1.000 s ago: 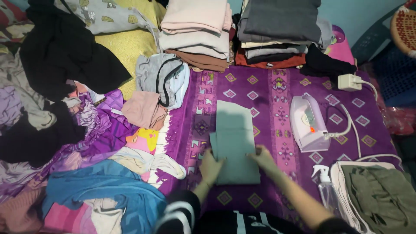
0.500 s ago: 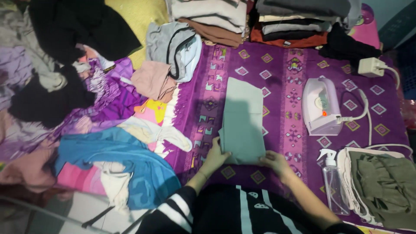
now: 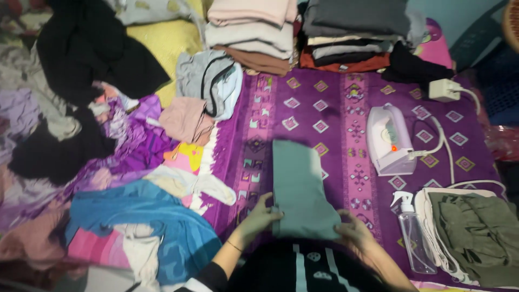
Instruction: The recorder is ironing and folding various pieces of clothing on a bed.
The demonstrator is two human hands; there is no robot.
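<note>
- My left hand point(image 3: 259, 216) lies flat on the near left edge of the folded grey-green cloth point(image 3: 300, 186), fingers stretched and pinning rather than gripping; my right hand point(image 3: 354, 232) curls lightly at the near right corner, thumb on top. Whether its fingertips are tucked under the hem, I cannot tell.
- The cloth sits at lower centre of the frame on the purple patterned mat point(image 3: 335, 108), long and narrow, running away from me.
- If I press unevenly, I judge the fold could skew, since my left hand sits higher on the edge than my right.
- The iron point(image 3: 386, 140) stands to the right of centre with a small red light showing. Its white cord point(image 3: 448, 157) trails toward the lower right, and a careless right elbow might snag it.
- The spray bottle point(image 3: 413, 232) lies just beside my right hand; a nudge could roll it or wet the cloth.
- The loose clothes point(image 3: 140, 216) heaped at lower left could catch the cloth's edge if it slides that way.
</note>
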